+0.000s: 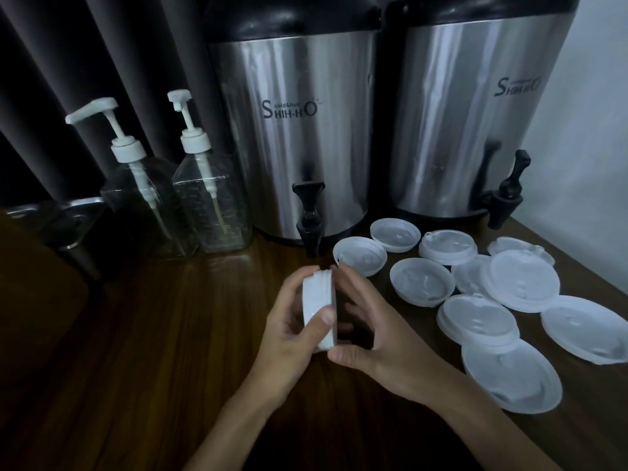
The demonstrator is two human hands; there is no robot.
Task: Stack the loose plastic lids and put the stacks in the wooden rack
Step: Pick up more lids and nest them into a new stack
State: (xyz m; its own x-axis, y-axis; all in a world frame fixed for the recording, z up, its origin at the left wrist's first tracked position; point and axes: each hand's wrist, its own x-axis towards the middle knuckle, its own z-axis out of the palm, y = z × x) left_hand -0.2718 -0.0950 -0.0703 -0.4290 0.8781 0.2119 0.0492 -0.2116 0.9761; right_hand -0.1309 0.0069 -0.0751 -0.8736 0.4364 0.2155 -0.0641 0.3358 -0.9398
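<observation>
A short stack of white plastic lids [317, 300] stands on edge above the wooden table [153, 334], held between both hands. My left hand [289, 321] grips its left face, thumb across the rim. My right hand [370, 331] cups the right side, fingers over the top edge and thumb under the bottom. Several loose translucent lids lie spread to the right, among them a lid [360, 255] near the spout, a lid [422, 281] in the middle and a large lid [511, 375] closest to me. No wooden rack is in view.
Two steel drink dispensers [295, 130] [475, 124] with black taps stand at the back. Two clear pump bottles [149, 205] [214, 205] stand to their left, beside a metal container [64, 222]. Dark curtain behind, white wall on the right.
</observation>
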